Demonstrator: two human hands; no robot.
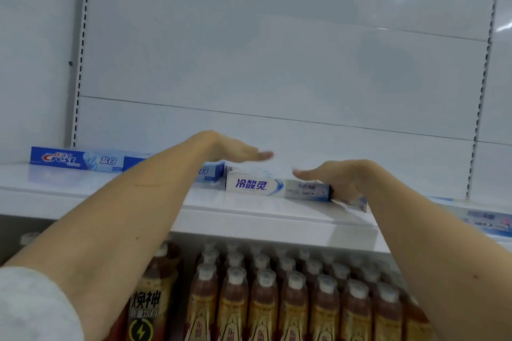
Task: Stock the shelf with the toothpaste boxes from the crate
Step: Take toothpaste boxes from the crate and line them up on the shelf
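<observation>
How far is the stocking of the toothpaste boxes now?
Done: two blue Crest boxes and a white box lie on the shelf. In hand: nothing; the left hand and right hand hover flat above the white box. Left: unknown, since the crate is out of view.

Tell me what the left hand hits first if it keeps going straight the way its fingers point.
The left hand points right, above the white toothpaste box. The first thing in that line looks like the right hand's fingertips, though depth is unclear.
</observation>
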